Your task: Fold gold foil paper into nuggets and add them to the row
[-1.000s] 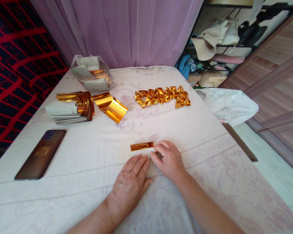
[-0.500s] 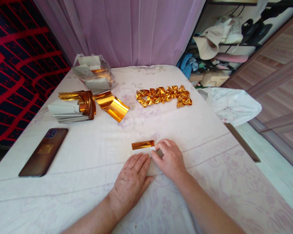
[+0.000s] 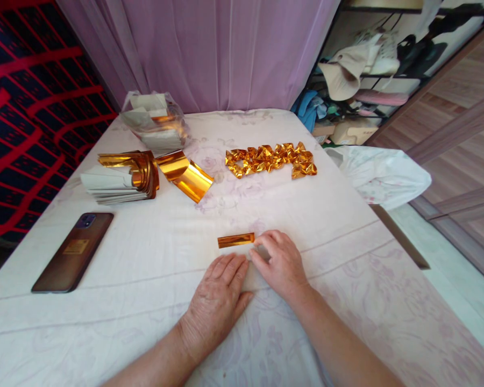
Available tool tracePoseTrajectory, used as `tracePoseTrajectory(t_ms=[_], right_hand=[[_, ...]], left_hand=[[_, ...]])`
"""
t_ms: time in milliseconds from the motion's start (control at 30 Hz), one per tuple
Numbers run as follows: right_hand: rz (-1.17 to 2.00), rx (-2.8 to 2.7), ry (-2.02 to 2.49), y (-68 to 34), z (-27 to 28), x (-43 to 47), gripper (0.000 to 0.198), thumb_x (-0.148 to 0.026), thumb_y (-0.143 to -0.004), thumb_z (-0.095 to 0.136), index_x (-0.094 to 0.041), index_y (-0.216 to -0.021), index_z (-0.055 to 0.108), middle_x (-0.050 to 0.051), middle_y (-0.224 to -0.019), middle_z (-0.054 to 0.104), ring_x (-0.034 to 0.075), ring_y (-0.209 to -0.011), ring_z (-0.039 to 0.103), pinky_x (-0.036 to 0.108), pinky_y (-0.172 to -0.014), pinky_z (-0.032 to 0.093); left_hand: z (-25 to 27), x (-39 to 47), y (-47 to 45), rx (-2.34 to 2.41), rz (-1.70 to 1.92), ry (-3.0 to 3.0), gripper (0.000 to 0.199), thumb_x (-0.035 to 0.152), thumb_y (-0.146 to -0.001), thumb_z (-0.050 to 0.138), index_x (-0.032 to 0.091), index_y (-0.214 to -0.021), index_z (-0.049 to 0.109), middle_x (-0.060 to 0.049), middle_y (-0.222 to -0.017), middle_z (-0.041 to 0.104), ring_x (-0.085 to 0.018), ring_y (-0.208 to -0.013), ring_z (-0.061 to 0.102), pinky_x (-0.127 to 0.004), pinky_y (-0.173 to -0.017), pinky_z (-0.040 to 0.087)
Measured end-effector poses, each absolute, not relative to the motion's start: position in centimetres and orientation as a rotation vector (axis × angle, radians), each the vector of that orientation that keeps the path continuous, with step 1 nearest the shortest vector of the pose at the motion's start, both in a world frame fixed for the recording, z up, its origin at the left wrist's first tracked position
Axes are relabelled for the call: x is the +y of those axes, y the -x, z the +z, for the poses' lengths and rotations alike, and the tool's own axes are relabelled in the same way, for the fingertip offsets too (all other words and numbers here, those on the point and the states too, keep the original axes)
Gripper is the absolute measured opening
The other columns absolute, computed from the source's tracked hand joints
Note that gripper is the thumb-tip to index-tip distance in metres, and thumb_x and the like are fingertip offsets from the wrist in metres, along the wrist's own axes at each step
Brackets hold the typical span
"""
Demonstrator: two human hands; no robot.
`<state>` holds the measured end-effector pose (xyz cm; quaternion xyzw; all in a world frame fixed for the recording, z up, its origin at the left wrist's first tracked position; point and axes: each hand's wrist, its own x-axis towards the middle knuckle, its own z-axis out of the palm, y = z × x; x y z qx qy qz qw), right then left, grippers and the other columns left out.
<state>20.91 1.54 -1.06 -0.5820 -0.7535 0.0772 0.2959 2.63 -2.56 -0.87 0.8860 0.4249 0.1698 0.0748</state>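
A small piece of gold foil paper [image 3: 236,240] lies on the table before me, its long gold strip facing up and a pale part along its near side. My left hand [image 3: 221,285] rests flat with fingers stretched out, their tips at the paper's near edge. At the right end of the strip, my right hand [image 3: 280,263] has thumb and forefinger bent toward each other on the paper's edge. Farther back lies a folded gold foil chain [image 3: 272,158], zigzag in shape. To its left are loose gold foil sheets [image 3: 187,174].
A stack of gold and white paper strips [image 3: 123,180] stands at the left, with a clear bag of more strips [image 3: 155,121] behind it. A brown phone [image 3: 75,252] lies near the left edge. Beyond the table's right edge are a white plastic bag [image 3: 387,172] and shelves.
My right forefinger and thumb have shifted very slightly left along the paper's right end. My left hand and the other things stay put.
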Motion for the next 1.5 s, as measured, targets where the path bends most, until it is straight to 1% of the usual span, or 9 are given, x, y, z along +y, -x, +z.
tracePoseTrajectory(t_ms=[233, 400, 533, 733, 933, 1067, 1200, 1367, 1500], right_hand=[[0.240, -2.013, 1.533, -21.0, -0.9, 1.3, 0.002, -0.022, -0.082, 0.063, -0.021, -0.084, 0.063, 0.006, -0.090, 0.061, 0.022, -0.088, 0.057, 0.036, -0.082, 0.045], [0.239, -2.044, 1.571, -20.8, -0.7, 1.1, 0.011, -0.025, -0.078, 0.068, -0.020, -0.087, 0.063, 0.007, -0.093, 0.061, 0.024, -0.090, 0.056, 0.039, -0.083, 0.046], [0.257, -2.070, 1.560, -21.1, -0.8, 1.2, 0.013, -0.023, -0.079, 0.069, -0.020, -0.089, 0.063, 0.006, -0.095, 0.062, 0.024, -0.092, 0.057, 0.039, -0.084, 0.046], [0.416, -2.069, 1.476, -22.3, -1.1, 1.5, 0.015, -0.013, -0.078, 0.065, -0.021, -0.091, 0.064, 0.005, -0.097, 0.063, 0.021, -0.094, 0.059, 0.037, -0.085, 0.047], [0.472, -2.071, 1.458, -22.5, -1.1, 1.6, 0.019, -0.010, -0.078, 0.063, -0.022, -0.093, 0.065, 0.005, -0.099, 0.063, 0.021, -0.096, 0.059, 0.038, -0.086, 0.048], [0.456, -2.080, 1.462, -22.4, -1.0, 1.6, 0.019, -0.010, -0.078, 0.063, -0.022, -0.094, 0.064, 0.005, -0.099, 0.063, 0.021, -0.095, 0.059, 0.038, -0.086, 0.048], [0.450, -2.084, 1.459, -22.4, -1.0, 1.5, 0.018, -0.011, -0.079, 0.063, -0.021, -0.093, 0.064, 0.005, -0.099, 0.063, 0.021, -0.095, 0.059, 0.039, -0.086, 0.047], [0.451, -2.081, 1.452, -22.6, -1.1, 1.6, 0.018, -0.011, -0.080, 0.062, -0.022, -0.094, 0.064, 0.005, -0.100, 0.063, 0.021, -0.095, 0.058, 0.038, -0.087, 0.047], [0.426, -2.094, 1.490, -21.9, -0.7, 1.3, 0.015, -0.014, -0.081, 0.064, -0.021, -0.094, 0.063, 0.006, -0.099, 0.062, 0.022, -0.095, 0.057, 0.038, -0.086, 0.046]], left_hand=[[-0.8, -2.5, -2.6, 1.256, 0.523, -2.620, 0.048, 0.034, -0.091, 0.056, 0.013, -0.134, 0.049, -0.015, -0.132, 0.059, -0.029, -0.123, 0.054, -0.049, -0.106, 0.045], [-0.6, -2.4, -2.6, 1.255, 0.518, -2.589, 0.048, 0.034, -0.091, 0.056, 0.015, -0.135, 0.048, -0.015, -0.130, 0.058, -0.029, -0.122, 0.054, -0.049, -0.105, 0.046], [-0.6, -2.3, -2.5, 1.247, 0.530, -2.623, 0.049, 0.037, -0.091, 0.056, 0.011, -0.132, 0.050, -0.016, -0.129, 0.059, -0.029, -0.122, 0.055, -0.048, -0.106, 0.046], [-0.7, -2.2, -2.0, 1.266, 0.542, -2.698, 0.041, 0.037, -0.094, 0.052, 0.009, -0.124, 0.056, -0.016, -0.125, 0.062, -0.029, -0.118, 0.058, -0.046, -0.101, 0.051], [0.0, -1.9, -0.7, 1.312, 0.533, -2.754, 0.033, 0.032, -0.095, 0.049, 0.009, -0.115, 0.062, -0.014, -0.114, 0.068, -0.027, -0.109, 0.063, -0.043, -0.096, 0.054], [0.5, -1.8, -0.3, 1.332, 0.510, -2.777, 0.028, 0.027, -0.096, 0.048, 0.010, -0.110, 0.066, -0.011, -0.108, 0.071, -0.025, -0.101, 0.066, -0.045, -0.095, 0.053], [1.0, -1.7, 0.1, 1.381, 0.508, -2.782, 0.025, 0.027, -0.095, 0.049, 0.014, -0.104, 0.069, -0.007, -0.104, 0.073, -0.026, -0.096, 0.067, -0.049, -0.092, 0.053], [1.6, -1.6, 0.4, 1.459, 0.516, -2.773, 0.023, 0.027, -0.095, 0.049, 0.018, -0.097, 0.071, -0.003, -0.099, 0.075, -0.026, -0.091, 0.068, -0.048, -0.084, 0.052], [1.8, -1.8, 0.1, 1.475, 0.515, -2.770, 0.022, 0.026, -0.095, 0.050, 0.017, -0.096, 0.070, -0.004, -0.097, 0.075, -0.025, -0.089, 0.068, -0.048, -0.086, 0.051]])
